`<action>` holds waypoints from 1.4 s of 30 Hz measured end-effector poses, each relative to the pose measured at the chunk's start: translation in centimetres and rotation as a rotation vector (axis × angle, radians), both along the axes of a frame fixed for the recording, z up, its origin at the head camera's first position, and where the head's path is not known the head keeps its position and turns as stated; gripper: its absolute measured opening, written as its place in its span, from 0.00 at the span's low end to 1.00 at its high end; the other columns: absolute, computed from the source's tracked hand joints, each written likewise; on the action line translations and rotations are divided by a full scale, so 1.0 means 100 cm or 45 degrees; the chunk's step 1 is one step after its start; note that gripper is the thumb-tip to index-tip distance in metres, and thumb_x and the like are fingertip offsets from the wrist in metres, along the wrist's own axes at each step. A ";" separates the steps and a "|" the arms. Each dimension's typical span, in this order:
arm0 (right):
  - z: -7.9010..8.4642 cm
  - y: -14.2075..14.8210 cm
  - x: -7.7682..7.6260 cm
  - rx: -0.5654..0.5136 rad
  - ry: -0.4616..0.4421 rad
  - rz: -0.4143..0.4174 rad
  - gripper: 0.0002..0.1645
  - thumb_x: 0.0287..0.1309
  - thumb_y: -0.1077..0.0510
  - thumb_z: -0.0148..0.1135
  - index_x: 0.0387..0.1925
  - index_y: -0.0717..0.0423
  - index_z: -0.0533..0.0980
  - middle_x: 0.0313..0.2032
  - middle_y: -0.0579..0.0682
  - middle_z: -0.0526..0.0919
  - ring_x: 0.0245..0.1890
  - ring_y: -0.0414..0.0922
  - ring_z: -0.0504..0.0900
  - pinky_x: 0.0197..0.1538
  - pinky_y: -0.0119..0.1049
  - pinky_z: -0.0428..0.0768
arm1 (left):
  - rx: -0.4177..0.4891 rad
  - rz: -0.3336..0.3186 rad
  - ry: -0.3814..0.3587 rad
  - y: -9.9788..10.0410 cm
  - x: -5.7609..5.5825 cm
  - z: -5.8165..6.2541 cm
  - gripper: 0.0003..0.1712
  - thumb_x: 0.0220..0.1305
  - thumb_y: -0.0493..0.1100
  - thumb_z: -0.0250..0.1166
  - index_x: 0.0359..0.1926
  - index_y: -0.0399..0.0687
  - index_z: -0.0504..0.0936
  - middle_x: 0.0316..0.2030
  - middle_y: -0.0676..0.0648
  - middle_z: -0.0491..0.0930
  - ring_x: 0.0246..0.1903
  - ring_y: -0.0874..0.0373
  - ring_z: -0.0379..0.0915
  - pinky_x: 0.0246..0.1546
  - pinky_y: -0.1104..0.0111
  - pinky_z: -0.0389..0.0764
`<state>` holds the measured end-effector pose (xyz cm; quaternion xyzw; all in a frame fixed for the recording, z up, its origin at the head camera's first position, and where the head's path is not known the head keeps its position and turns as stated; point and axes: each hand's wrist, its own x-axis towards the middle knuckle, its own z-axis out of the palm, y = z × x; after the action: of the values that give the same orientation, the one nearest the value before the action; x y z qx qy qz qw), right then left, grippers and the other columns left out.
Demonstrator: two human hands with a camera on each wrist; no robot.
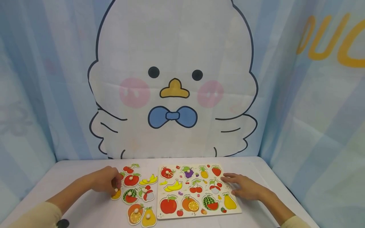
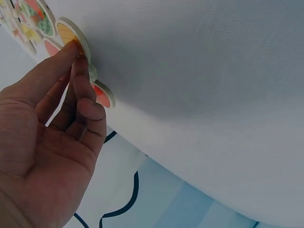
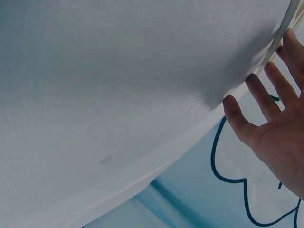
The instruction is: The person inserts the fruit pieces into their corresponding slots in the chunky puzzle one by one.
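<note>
My left hand (image 1: 106, 180) pinches a yellow-orange fruit puzzle piece (image 1: 116, 194) between thumb and fingers, at the left of the loose pieces. In the left wrist view this piece (image 2: 69, 32) is tilted up on edge, partly covered by the fingertips. A red piece (image 2: 102, 95) lies behind the fingers. The flat fruit puzzle board (image 1: 161, 193) lies in the middle of the table. Knobbed pomegranate (image 1: 166, 173) and grape (image 1: 188, 172) pieces sit in its top row. At the board's right edge rests my right hand (image 1: 242, 187), fingers spread and holding nothing.
Left of the board lie several loose knobbed pieces: cherries (image 1: 129, 169), an apple (image 1: 131, 180), bananas (image 1: 149, 180), a watermelon (image 1: 130, 196), an orange (image 1: 134, 214) and a pear (image 1: 148, 217). Behind the white table (image 1: 271, 177) hangs a duck-printed curtain (image 1: 174, 139).
</note>
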<state>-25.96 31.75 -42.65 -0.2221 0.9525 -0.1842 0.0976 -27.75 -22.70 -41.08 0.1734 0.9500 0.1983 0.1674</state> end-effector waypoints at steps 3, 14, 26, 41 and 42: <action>0.000 0.000 -0.001 0.002 0.011 0.012 0.33 0.56 0.60 0.65 0.65 0.51 0.70 0.68 0.55 0.65 0.66 0.63 0.62 0.61 0.66 0.60 | 0.026 -0.005 0.002 -0.001 0.001 0.000 0.11 0.44 0.35 0.76 0.24 0.52 0.81 0.23 0.50 0.75 0.27 0.56 0.69 0.27 0.68 0.70; -0.001 0.000 -0.001 -0.001 -0.009 -0.015 0.33 0.56 0.60 0.65 0.64 0.50 0.70 0.68 0.53 0.66 0.66 0.63 0.62 0.61 0.66 0.61 | 0.049 -0.058 0.069 -0.006 0.004 0.012 0.10 0.45 0.36 0.76 0.23 0.53 0.82 0.22 0.52 0.75 0.25 0.56 0.69 0.26 0.69 0.72; -0.005 0.000 -0.004 -0.007 -0.041 -0.078 0.33 0.55 0.59 0.67 0.64 0.46 0.71 0.67 0.50 0.66 0.67 0.62 0.61 0.61 0.69 0.58 | 0.061 -0.064 0.161 0.009 -0.002 0.024 0.11 0.46 0.36 0.76 0.22 0.55 0.82 0.22 0.54 0.75 0.26 0.57 0.70 0.26 0.70 0.75; -0.007 -0.001 -0.003 0.008 -0.025 -0.095 0.34 0.55 0.59 0.67 0.64 0.43 0.71 0.67 0.49 0.66 0.66 0.61 0.62 0.62 0.67 0.59 | 0.052 -0.088 0.157 0.064 -0.016 0.027 0.09 0.48 0.35 0.75 0.23 0.54 0.83 0.23 0.53 0.75 0.26 0.57 0.71 0.29 0.69 0.79; -0.007 0.000 -0.003 0.006 -0.026 -0.098 0.34 0.55 0.59 0.67 0.64 0.43 0.71 0.67 0.49 0.66 0.66 0.61 0.62 0.62 0.67 0.59 | 0.052 -0.103 0.160 0.069 -0.019 0.026 0.09 0.49 0.36 0.75 0.23 0.55 0.84 0.24 0.54 0.76 0.27 0.57 0.71 0.29 0.70 0.79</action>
<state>-26.30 31.71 -43.39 -0.1832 0.9597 -0.1879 0.1007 -29.62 -15.85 -38.46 0.2270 0.9467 0.1994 0.1117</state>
